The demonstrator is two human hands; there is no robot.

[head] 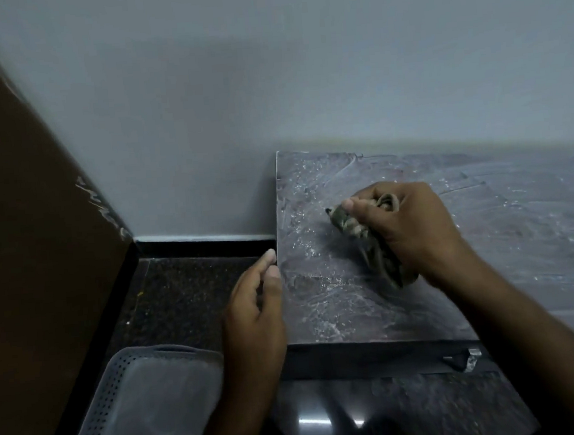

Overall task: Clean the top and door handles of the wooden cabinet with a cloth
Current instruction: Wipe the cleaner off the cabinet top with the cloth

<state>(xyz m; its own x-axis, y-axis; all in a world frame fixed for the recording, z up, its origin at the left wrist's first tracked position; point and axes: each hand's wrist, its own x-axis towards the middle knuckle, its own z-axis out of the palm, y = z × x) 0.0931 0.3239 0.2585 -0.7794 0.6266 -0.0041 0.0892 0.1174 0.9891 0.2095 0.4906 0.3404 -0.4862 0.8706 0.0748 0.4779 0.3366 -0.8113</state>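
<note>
Here the flat, dark reddish-brown top of the wooden cabinet (419, 258) fills the right half of the view, its surface streaked and speckled with pale dust or wet flecks, thickest toward its left edge. It stands against a plain pale grey wall (268, 81), and a dark speckled stone floor (181, 294) with a black skirting strip (205, 244) lies to its left. A tall brown wooden panel (23, 238) runs up the left side of the view, its edge chipped pale in places. At the lower left sits a grey perforated plastic basket (121, 402); what it holds is too blurred to tell. Below the front edge of the top, a small shiny metal fitting (470, 360) shows on the cabinet front, possibly a door handle. The right hand (413, 228) has its fingers curled tightly round a bunched, mottled green-brown cloth (366, 238) and presses it down on the left part of the cabinet top. The left hand (255, 309) is loosely open, fingers nearly straight, its fingertips (271, 256) at the left edge of the cabinet top and seemingly touching it, holding nothing.
</note>
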